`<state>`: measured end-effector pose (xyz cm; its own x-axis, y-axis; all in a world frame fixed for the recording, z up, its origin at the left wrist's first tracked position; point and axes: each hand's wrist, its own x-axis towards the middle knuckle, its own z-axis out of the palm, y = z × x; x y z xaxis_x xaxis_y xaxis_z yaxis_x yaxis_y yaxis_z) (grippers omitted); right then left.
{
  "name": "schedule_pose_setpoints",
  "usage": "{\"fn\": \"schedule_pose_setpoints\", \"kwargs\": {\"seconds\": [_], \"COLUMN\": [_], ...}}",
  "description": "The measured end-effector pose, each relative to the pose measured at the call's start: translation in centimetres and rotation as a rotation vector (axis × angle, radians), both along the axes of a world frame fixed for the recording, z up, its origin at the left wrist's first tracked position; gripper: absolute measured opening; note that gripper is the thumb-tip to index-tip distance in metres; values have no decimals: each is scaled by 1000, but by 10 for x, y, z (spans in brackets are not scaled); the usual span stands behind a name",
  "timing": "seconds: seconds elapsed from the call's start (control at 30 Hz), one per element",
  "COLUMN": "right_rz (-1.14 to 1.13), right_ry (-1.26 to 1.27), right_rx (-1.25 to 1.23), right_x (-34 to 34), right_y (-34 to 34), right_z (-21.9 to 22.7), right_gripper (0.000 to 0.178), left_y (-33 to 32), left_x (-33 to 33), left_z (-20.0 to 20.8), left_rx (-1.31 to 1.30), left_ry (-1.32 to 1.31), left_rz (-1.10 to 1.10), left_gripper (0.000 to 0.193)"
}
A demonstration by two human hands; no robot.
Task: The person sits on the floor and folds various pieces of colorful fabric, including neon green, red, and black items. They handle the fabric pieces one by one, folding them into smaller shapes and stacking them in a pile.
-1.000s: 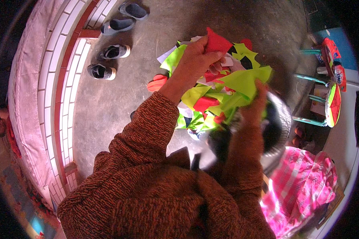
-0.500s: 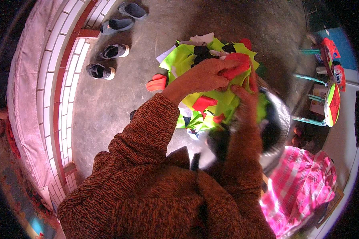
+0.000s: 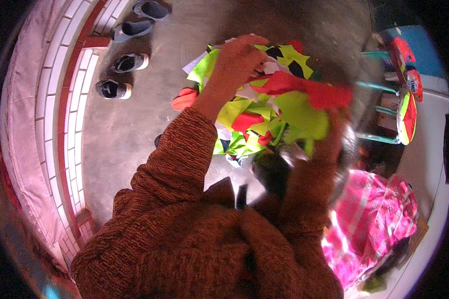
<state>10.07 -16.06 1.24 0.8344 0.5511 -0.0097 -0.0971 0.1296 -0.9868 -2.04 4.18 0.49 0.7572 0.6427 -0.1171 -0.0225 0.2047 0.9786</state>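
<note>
A heap of fabric scraps [image 3: 234, 113], neon yellow-green, red, black and pale, sits in front of me. My left hand [image 3: 238, 62] is over its far left side, fingers bent down among the pieces; what they grip, if anything, is hidden. At the right of the heap my right hand [image 3: 338, 119], blurred, holds a red fabric piece [image 3: 329, 94] together with a yellow-green fabric piece [image 3: 302, 114]. The red cloth stretches leftward over the heap. The fingers of this hand are partly covered by the cloth.
Two pairs of dark shoes [image 3: 129, 62] stand on the concrete floor [image 3: 134, 119] at the left, beside a white-tiled step [image 3: 80, 124]. An orange-red object [image 3: 184, 99] lies left of the heap. To the right are a stool with turquoise legs [image 3: 379, 87] and pink checked cloth [image 3: 374, 214].
My left hand has left the red piece and moved to the far side of the heap. My right hand has drawn right, carrying the red and yellow-green cloth.
</note>
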Motion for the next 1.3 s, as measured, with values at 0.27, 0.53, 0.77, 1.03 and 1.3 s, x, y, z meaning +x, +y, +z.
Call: {"fn": "schedule_pose_setpoints", "kwargs": {"seconds": [0.27,0.53,0.77,1.03,1.3], "right_rz": [-250,-266,599,771,681], "right_ry": [193,-173,-1773,-373,-930], "right_rx": [5,-428,-1207,-990,-276], "right_x": [54,124,176,97,17], "right_y": [-127,-238,-253,-51,85], "right_z": [46,-35,-128,-114,-94], "right_gripper": [42,31,54,48,65], "left_y": [5,6,14,20,20], "left_x": [-4,-7,-11,-11,-14], "left_z": [0,7,1,0,15], "left_rx": [-114,-54,-141,-273,-225], "left_ry": [-26,-36,-118,-209,-118], "left_rz": [113,126,210,316,361], "left_gripper": [26,27,22,18,23]}}
